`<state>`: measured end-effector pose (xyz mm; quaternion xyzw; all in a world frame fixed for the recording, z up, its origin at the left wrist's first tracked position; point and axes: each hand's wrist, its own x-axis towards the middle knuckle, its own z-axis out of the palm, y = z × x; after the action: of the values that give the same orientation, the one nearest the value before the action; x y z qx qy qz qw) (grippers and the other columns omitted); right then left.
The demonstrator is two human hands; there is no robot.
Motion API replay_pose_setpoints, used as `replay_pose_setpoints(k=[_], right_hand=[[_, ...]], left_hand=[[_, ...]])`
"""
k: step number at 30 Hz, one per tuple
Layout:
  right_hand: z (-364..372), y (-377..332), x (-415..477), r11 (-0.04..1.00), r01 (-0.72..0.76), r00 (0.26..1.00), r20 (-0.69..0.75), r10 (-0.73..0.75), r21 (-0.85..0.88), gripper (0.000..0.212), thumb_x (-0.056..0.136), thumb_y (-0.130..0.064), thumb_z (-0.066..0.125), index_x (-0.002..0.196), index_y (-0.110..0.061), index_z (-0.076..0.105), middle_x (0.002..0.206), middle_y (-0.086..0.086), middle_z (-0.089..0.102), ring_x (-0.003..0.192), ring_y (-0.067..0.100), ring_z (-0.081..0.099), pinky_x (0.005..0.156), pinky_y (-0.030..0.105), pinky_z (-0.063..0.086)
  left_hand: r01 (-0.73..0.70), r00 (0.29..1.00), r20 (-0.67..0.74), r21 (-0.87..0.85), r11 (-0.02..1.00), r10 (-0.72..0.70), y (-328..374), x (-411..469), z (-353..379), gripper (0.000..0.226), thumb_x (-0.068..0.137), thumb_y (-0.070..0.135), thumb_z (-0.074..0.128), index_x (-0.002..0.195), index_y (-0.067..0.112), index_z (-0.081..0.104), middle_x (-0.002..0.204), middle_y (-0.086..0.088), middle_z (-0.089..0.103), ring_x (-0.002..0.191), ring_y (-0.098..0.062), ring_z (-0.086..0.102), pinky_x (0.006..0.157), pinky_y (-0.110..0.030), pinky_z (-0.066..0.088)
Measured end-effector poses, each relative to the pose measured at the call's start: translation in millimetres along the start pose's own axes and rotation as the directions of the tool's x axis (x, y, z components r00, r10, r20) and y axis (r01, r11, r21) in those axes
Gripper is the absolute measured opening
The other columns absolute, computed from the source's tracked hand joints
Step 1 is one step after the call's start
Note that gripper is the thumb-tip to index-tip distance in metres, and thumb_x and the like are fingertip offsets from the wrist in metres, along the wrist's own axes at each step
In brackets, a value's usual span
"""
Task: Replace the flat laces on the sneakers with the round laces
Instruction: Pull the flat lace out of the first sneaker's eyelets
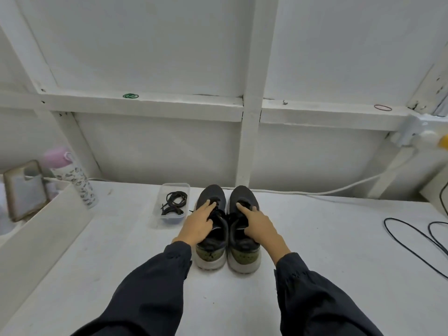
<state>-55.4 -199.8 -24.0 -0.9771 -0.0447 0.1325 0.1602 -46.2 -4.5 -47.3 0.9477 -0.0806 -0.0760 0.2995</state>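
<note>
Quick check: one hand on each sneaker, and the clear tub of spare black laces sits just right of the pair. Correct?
One detail is off. The head view shows the clear tub holding the black laces just left of the pair, beside the left sneaker, not beyond the right sneaker. The left hand and right hand are indeed one on each sneaker.

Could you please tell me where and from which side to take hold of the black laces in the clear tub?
Pinch the black laces at the far coil, coming straight down from above: the clear tub is open-topped with walls all round, which likely blocks a sideways reach. The left hand, on the left sneaker beside it, seems nearest.
</note>
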Motion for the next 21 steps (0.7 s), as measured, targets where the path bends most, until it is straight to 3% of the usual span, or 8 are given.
replay_pose_setpoints(k=[5,8,10,13,17,19,21], right_hand=[[8,2,-18,0.999,-0.002,1.000,-0.009,0.001,-0.039,0.081,0.088,-0.007,0.054,0.153,-0.038,0.018,0.145,0.016,0.038,0.113,0.034,0.055,0.088,0.036,0.049],[11,4,-39,0.999,-0.014,1.000,0.010,0.014,-0.045,0.085,0.088,-0.003,0.053,0.153,-0.040,0.015,0.155,0.015,0.027,0.115,0.033,0.056,0.082,0.030,0.047],[14,6,-54,0.998,-0.022,0.999,0.022,0.023,-0.051,0.087,0.087,0.000,0.051,0.153,-0.042,0.013,0.161,0.013,0.018,0.116,0.032,0.056,0.074,0.026,0.043],[20,9,-78,0.998,-0.026,0.999,0.045,0.029,-0.049,0.091,0.086,0.003,0.049,0.153,-0.044,0.009,0.162,0.013,0.012,0.117,0.031,0.055,0.069,0.024,0.038],[28,13,-100,0.999,-0.036,0.997,0.073,0.037,-0.008,0.094,0.083,0.003,0.047,0.152,-0.046,0.007,0.162,0.014,0.010,0.120,0.032,0.053,0.069,0.021,0.037],[29,14,-108,0.999,-0.029,0.994,0.105,0.027,0.021,0.096,0.081,0.002,0.047,0.152,-0.047,0.006,0.163,0.013,0.008,0.118,0.030,0.054,0.059,0.016,0.033],[27,16,-115,0.997,-0.011,0.989,0.147,0.001,0.070,0.095,0.080,-0.004,0.051,0.151,-0.050,0.006,0.163,0.011,0.005,0.119,0.028,0.054,0.060,0.015,0.036]], left_hand=[[0.003,1.000,0.005,-0.058,0.998,-0.002,3,-23,4,0.060,0.095,0.004,0.042,0.152,0.023,0.031,0.162,0.006,0.017,0.144,-0.021,0.031,0.110,-0.027,0.028],[0.008,1.000,0.017,-0.068,0.998,-0.007,8,-49,6,0.060,0.096,0.006,0.042,0.152,0.027,0.030,0.161,0.011,0.016,0.143,-0.018,0.032,0.109,-0.027,0.031],[0.023,1.000,0.022,-0.079,0.997,-0.021,12,-68,8,0.061,0.097,0.007,0.043,0.152,0.030,0.030,0.160,0.015,0.015,0.131,-0.016,0.046,0.105,-0.028,0.037],[0.050,0.998,0.034,-0.081,0.996,-0.047,16,-93,12,0.063,0.097,0.008,0.043,0.152,0.034,0.027,0.159,0.020,0.012,0.099,-0.015,0.059,0.088,-0.022,0.044],[0.068,0.996,0.059,-0.058,0.996,-0.065,19,-115,18,0.065,0.096,0.010,0.043,0.151,0.037,0.024,0.159,0.023,0.009,0.109,-0.022,0.059,0.088,-0.025,0.045],[0.067,0.996,0.070,-0.063,0.996,-0.063,21,-125,20,0.066,0.096,0.011,0.043,0.151,0.039,0.022,0.159,0.024,0.008,0.112,-0.021,0.057,0.090,-0.024,0.046],[0.062,0.995,0.080,-0.052,0.997,-0.057,22,-134,21,0.067,0.096,0.012,0.042,0.152,0.041,0.019,0.159,0.025,0.005,0.115,-0.016,0.055,0.091,-0.022,0.045]])
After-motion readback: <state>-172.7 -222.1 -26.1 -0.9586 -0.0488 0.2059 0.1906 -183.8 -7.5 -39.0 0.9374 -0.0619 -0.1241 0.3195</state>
